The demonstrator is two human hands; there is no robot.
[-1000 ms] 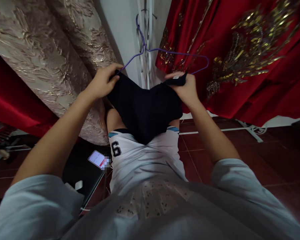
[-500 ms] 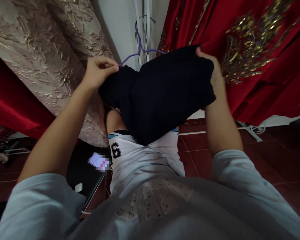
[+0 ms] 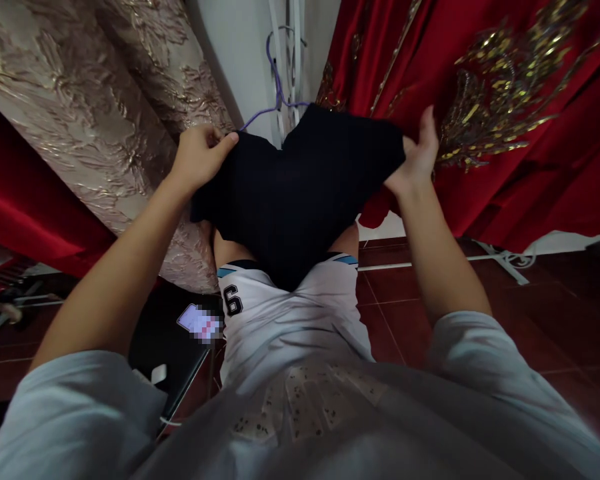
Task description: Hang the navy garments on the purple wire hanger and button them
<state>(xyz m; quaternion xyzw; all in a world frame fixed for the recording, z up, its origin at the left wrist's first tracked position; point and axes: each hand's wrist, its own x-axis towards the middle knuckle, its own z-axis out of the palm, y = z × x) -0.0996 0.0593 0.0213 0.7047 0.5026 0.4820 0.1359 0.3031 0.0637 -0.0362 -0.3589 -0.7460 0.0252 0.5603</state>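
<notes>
A black garment (image 3: 305, 193) hangs spread over a thin purple wire hanger (image 3: 275, 73), in front of my chest. My left hand (image 3: 200, 157) pinches the garment's left shoulder where the hanger's arm comes out. My right hand (image 3: 417, 160) grips the garment's right edge, thumb raised, fingers tucked under the cloth. The hanger's right arm is hidden beneath the fabric. Its hook rises against a white pole.
A beige embroidered dress (image 3: 90, 100) hangs at the left and a red gold-trimmed gown (image 3: 505, 113) at the right. A white rack pole (image 3: 293, 40) stands between them. A phone (image 3: 197, 322) lies on a dark surface by my left leg. Red floor tiles (image 3: 530, 313) lie below.
My right hand pulled the garment's right side up and over the hanger's right arm, then lowered a little. My left hand stayed pinched at the left shoulder.
</notes>
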